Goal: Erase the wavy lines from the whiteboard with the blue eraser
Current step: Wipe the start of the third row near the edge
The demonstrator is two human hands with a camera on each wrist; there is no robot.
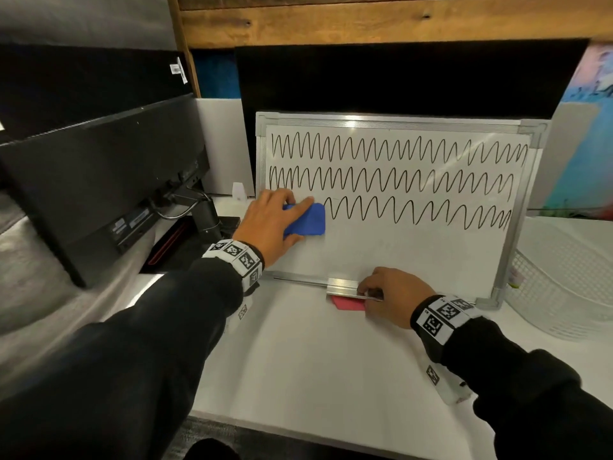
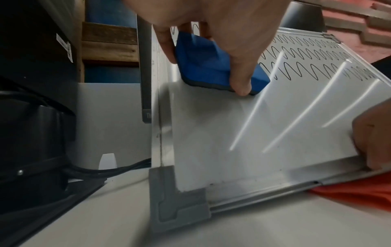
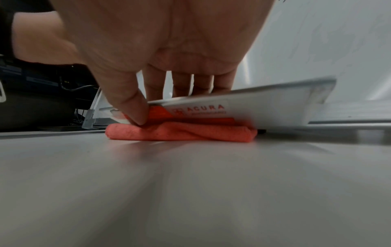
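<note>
Whiteboard (image 1: 381, 254) propped upright and tilted back on the desk (image 1: 298, 360), three rows of wavy lines (image 1: 398, 149) across its upper half, lower half bare. Left hand (image 1: 268, 224) wrapped around the blue eraser (image 1: 306, 220), thumb under its lower edge and fingers over the top, pad pressed flat against the whiteboard at the left end of the bottom row. A short stretch of that row near the whiteboard's left frame already wiped; the rest runs away to the right of the eraser, so the stroke likely wants to travel rightward along the row's long axis. Upper two rows untouched, directly above the eraser. Right hand (image 1: 393, 295) down at the whiteboard's bottom edge, thumb and fingers pinching the aluminium tray (image 1: 343, 287) to steady it, well below and to the right of the eraser. Pink folded cloth (image 3: 180, 132) tucked under the tray, seemingly as a wedge, though how much weight it bears is hard to judge. White mesh basket (image 1: 564, 287) just right of the whiteboard.
</note>
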